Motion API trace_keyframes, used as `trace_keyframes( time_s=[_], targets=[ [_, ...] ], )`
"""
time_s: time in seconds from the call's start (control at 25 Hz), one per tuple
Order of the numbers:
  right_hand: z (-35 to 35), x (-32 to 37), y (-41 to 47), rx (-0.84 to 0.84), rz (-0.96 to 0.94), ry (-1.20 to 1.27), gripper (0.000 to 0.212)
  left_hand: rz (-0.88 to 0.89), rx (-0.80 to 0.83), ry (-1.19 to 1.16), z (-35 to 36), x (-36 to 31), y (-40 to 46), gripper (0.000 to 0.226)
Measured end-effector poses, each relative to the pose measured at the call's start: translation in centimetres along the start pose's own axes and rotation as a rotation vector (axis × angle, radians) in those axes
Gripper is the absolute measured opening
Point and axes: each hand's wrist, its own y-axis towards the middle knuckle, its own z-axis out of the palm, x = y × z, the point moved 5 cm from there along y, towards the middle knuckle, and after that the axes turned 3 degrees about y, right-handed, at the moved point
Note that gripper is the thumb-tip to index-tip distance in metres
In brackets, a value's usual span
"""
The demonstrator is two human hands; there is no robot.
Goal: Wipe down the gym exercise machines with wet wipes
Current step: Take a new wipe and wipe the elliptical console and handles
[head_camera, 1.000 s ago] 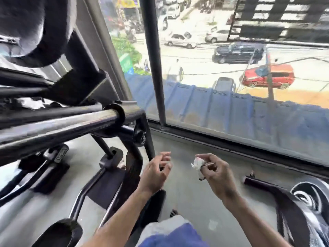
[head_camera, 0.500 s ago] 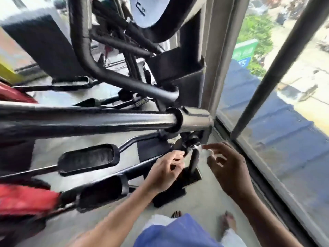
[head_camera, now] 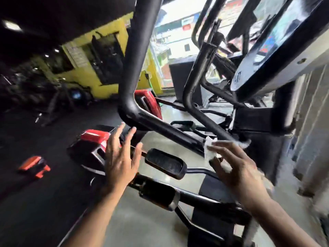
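Observation:
A black exercise machine fills the view, with a thick bent tube (head_camera: 142, 118) running down to the right. My right hand (head_camera: 236, 170) holds a crumpled white wet wipe (head_camera: 209, 149) between thumb and fingers, right beside the lower end of that tube. My left hand (head_camera: 121, 157) hovers below the tube's bend with fingers spread and straight, holding nothing. A black foot pedal (head_camera: 165, 163) lies between my two hands.
A grey console (head_camera: 267, 56) of the machine hangs at the upper right. Red and black machine covers (head_camera: 92, 145) sit left of my left hand. A second black tube (head_camera: 199, 82) rises behind. Grey floor (head_camera: 138, 220) lies below, dark mat to the left.
The view has swung left from the window to the machine's frame. My left hand has opened and lifted toward the tube's bend. My right hand keeps the wipe, now by the tube.

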Motion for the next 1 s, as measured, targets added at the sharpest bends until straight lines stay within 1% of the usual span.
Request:
trace_keyframes(
  time_s=[0.04,0.08,0.12,0.2,0.24,0.32,0.48,0.56,0.64,0.72,0.76,0.84,0.92,1.0],
  targets=[
    [0.7,-0.4,0.6,0.018,-0.013,-0.002,0.027,0.036,-0.084,0.032,-2.2,-0.6,2.4,0.052],
    [1.3,-0.8,0.7,0.034,-0.032,-0.007,0.027,0.079,-0.125,0.054,-3.9,-1.3,4.7,0.059],
    [1.7,-1.3,0.8,0.046,-0.060,-0.018,0.027,0.120,-0.132,0.073,-4.7,-2.1,6.6,0.065],
    [2.0,-2.2,0.1,0.081,-0.117,-0.032,0.033,0.173,-0.094,0.083,-5.0,-3.2,9.4,0.071],
    [1.9,-2.5,-0.1,0.097,-0.151,-0.041,0.034,0.187,-0.081,0.078,-4.9,-3.7,10.4,0.072],
    [1.4,-3.2,-0.3,0.109,-0.171,-0.042,0.031,0.216,-0.090,0.094,-5.0,-4.3,12.2,0.072],
    [0.2,-4.9,0.9,0.158,-0.179,0.013,0.027,0.374,-0.108,0.275,-5.2,-5.4,16.5,0.073],
    [0.1,-5.5,1.5,0.185,-0.206,0.032,0.026,0.437,-0.107,0.301,-5.5,-5.5,17.9,0.076],
    [0.7,-6.2,1.7,0.219,-0.206,0.046,0.028,0.511,-0.106,0.310,-6.1,-5.8,18.6,0.079],
    [1.5,-6.5,2.1,0.257,-0.229,0.104,0.040,0.580,-0.097,0.339,-6.6,-6.9,19.7,0.079],
    [1.9,-6.4,2.6,0.268,-0.250,0.157,0.045,0.597,-0.096,0.352,-6.7,-7.5,20.4,0.077],
    [3.0,-4.9,4.1,0.279,-0.296,0.251,0.036,0.598,-0.093,0.376,-6.9,-8.4,21.4,0.074],
    [4.3,-1.8,6.4,0.255,-0.317,0.301,0.031,0.589,-0.099,0.396,-6.6,-8.4,21.4,0.071],
    [6.3,2.0,9.3,0.209,-0.397,0.334,0.029,0.579,-0.097,0.408,-6.5,-8.4,21.2,0.070]
  ],
)
